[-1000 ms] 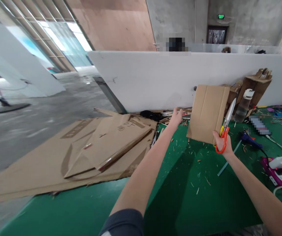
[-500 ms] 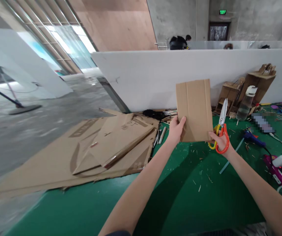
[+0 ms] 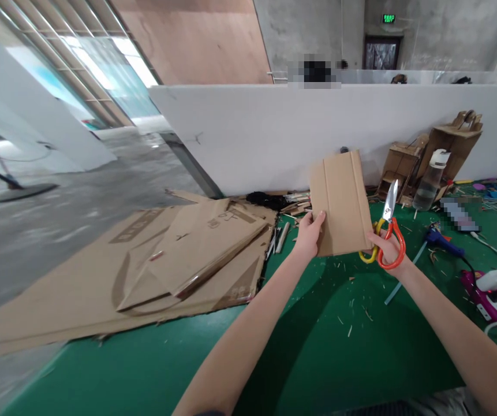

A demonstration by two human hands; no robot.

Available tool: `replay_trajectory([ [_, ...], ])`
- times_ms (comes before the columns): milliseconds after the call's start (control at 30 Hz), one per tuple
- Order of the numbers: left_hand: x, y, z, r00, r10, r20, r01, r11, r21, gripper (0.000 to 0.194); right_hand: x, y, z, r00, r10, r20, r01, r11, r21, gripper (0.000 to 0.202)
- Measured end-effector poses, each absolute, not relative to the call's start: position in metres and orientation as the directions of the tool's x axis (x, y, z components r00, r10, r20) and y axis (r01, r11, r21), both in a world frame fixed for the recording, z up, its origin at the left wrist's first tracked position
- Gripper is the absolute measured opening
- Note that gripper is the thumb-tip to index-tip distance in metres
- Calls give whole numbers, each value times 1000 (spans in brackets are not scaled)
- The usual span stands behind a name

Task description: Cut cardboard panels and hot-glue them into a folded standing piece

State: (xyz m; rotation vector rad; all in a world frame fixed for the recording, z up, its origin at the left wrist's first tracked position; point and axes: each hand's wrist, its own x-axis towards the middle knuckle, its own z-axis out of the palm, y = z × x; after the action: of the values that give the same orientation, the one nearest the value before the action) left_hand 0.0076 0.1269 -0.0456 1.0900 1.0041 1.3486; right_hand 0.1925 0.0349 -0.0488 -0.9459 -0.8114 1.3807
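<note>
Cardboard panel (image 3: pixel 343 202): right of centre in frame, held up clear of the green table (image 3: pixel 361 358), tilted slightly, creases running lengthwise. White partition (image 3: pixel 248 138) spans the background. Table fills the bottom of frame; flattened cardboard (image 3: pixel 196 248) lies over its left side, overhanging the edge. Upper right: brown cardboard structures (image 3: pixel 453 147) by the partition, clear bottle (image 3: pixel 428 188) upright just in front. Left hand (image 3: pixel 309 234) closed on the panel's lower left edge, thumb on the near face. Right hand (image 3: pixel 390 248) closed too, pinching the lower right corner while also carrying scissors (image 3: pixel 389 203), tips up, orange and yellow handles. Far right: magenta power strip (image 3: pixel 475 294), blue glue gun (image 3: pixel 445 242) above it. Small scraps (image 3: pixel 350 330) litter the tabletop.
</note>
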Motion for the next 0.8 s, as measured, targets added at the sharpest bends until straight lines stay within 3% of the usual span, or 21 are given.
replay_trajectory([
  [133,0,132,-41,124,992,15,-177,7,984,52,202,42,-50,140,988,-66,-447,3,-895,32],
  [233,-10,134,-38,355,934,43,70,-72,995,76,215,49,-51,242,969,-51,-538,90,-838,28],
  [300,-15,129,-40,426,902,68,284,-205,937,83,223,52,-51,290,956,-27,-583,154,-798,25],
  [367,-14,118,-46,480,877,25,538,-317,781,85,230,53,-51,296,955,-10,-619,184,-763,24],
  [467,1,90,-58,540,831,-134,794,-450,408,91,234,54,-49,276,961,-23,-657,171,-734,25],
  [533,17,68,-66,596,792,-132,785,-540,305,98,235,53,-47,278,960,-34,-651,163,-741,25],
  [667,52,39,-81,705,707,-60,692,-666,278,99,233,53,-43,300,954,-2,-592,185,-784,26],
  [800,87,52,-92,756,651,66,615,-742,268,81,229,53,-43,288,958,19,-567,186,-803,26],
])
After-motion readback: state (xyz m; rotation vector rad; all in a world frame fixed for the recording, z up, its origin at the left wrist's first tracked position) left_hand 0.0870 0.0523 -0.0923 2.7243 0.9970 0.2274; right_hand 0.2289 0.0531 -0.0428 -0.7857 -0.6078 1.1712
